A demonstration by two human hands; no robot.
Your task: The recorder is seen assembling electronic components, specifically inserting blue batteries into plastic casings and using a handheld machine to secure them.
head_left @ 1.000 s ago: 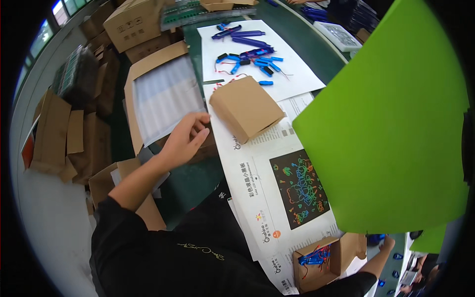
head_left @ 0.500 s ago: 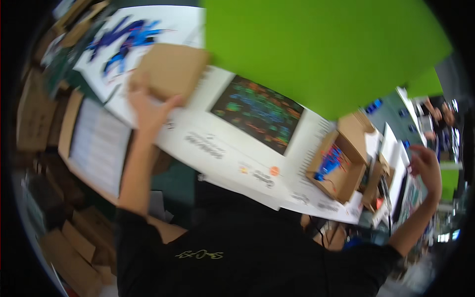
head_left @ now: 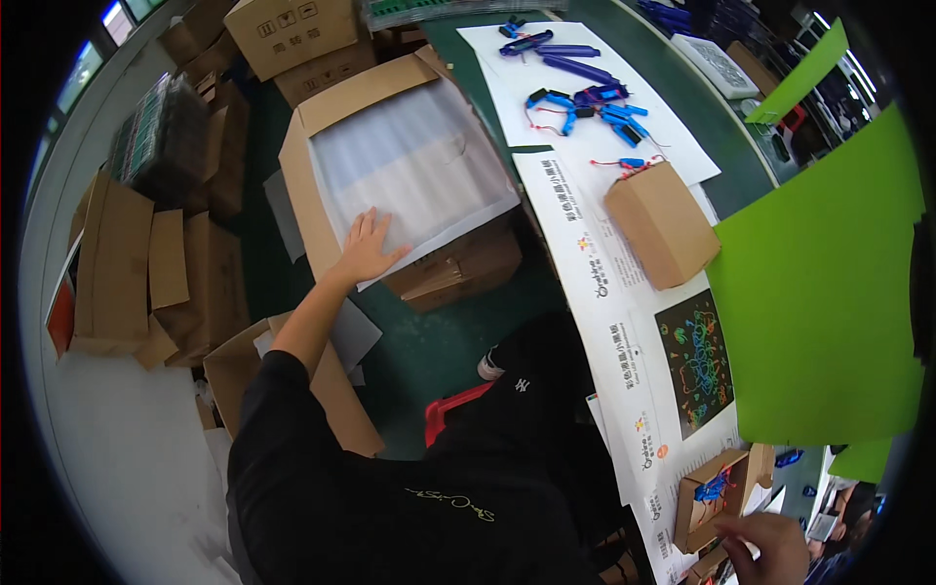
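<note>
While our left hand (head_left: pixel 369 255) spreads over pale sheeting (head_left: pixel 419 151), we cannot tell if our right hand (head_left: pixel 770 548) by the small box (head_left: pixel 687 509) grips anything

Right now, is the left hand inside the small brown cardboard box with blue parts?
No, the left hand is over the translucent white sheet in the large brown carton, away from that box.

Bright windows (head_left: pixel 78 74) top a pale wall (head_left: pixel 105 109) far left; the floor (head_left: pixel 414 356) is green (so is the table (head_left: pixel 729 141), right); strip lights (head_left: pixel 862 74) shine far right.
</note>
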